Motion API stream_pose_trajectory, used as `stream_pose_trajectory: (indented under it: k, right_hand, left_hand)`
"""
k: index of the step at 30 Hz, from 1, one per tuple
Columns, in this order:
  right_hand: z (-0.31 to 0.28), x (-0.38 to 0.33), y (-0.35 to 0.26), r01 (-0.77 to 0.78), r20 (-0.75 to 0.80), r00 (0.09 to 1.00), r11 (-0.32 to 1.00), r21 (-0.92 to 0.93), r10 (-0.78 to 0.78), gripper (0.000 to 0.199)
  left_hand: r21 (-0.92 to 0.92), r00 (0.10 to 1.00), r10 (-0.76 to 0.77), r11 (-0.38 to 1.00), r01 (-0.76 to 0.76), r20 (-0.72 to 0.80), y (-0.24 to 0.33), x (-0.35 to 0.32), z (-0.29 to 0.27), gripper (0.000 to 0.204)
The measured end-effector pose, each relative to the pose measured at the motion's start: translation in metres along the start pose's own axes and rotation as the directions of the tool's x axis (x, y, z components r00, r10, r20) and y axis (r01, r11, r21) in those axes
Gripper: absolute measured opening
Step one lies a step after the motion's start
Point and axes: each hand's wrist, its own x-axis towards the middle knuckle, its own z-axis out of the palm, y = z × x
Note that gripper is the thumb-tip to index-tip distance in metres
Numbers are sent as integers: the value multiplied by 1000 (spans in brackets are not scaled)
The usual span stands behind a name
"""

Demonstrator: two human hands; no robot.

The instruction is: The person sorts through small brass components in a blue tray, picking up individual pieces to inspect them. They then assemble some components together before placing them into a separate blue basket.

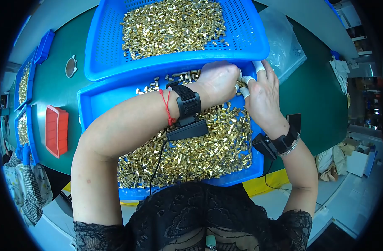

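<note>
My left hand [220, 81] reaches over a blue tray [87, 102] heaped with small brass-coloured metal pieces [187, 154]. Its fingers are curled into a closed shape, and whatever lies inside them is hidden. Right beside it, at the tray's far right corner, is my right hand [263, 94], with its fingers apart and pointing away from me. White coverings wrap several of its fingertips. A few brass pieces show in the narrow gap between the two hands. Whether the right fingertips touch any of them is hard to make out.
A blue perforated basket [103, 50] holding more brass pieces overlaps the tray's far edge. To its right lies a clear plastic bag [285, 50]. An orange-red bin [56, 131] and a small round dish [71, 67] sit left on the green table [59, 94]. A black phone-like object [294, 122] is at right.
</note>
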Motion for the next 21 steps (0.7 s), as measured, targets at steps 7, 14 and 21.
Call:
stream_pose_trajectory:
  k: [7, 14, 21]
  right_hand:
    - [-5, -20, -2, -53, 75, 996, 998, 14, 52, 21]
    - [-12, -33, -7, -111, 116, 988, 992, 55, 104, 24]
    - [-14, -32, -4, -108, 112, 988, 993, 53, 101, 26]
  left_hand:
    - [41, 992, 71, 996, -76, 101, 2, -11, 0, 20]
    - [83, 981, 186, 978, -191, 63, 6, -25, 9, 9]
    - [74, 980, 200, 977, -199, -6, 8, -31, 11, 7]
